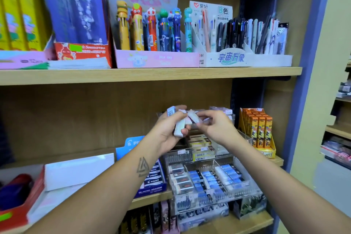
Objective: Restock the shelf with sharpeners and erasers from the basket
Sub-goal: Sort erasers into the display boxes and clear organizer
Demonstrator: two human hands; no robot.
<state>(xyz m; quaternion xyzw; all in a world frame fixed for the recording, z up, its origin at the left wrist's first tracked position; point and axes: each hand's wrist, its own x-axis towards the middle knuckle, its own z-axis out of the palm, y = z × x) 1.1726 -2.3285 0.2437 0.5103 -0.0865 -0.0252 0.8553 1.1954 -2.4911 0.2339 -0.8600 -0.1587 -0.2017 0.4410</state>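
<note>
My left hand (169,131) grips a small bunch of white erasers (179,128) above the clear tiered eraser display (218,167) on the middle shelf. My right hand (216,125) pinches one white eraser (193,117) at the top of that bunch. Both hands meet in front of the display's top tier. Lower tiers hold rows of blue-sleeved erasers (214,178) and black-and-white ones (180,180). The basket is out of view, and I see no sharpeners.
A blue Pilot eraser box (152,178) stands left of the display, an orange pencil-lead box (260,131) to its right. Novelty pens (152,32) fill the upper shelf (152,75). White and red boxes (76,171) lie at the left. A blue upright (307,62) bounds the right.
</note>
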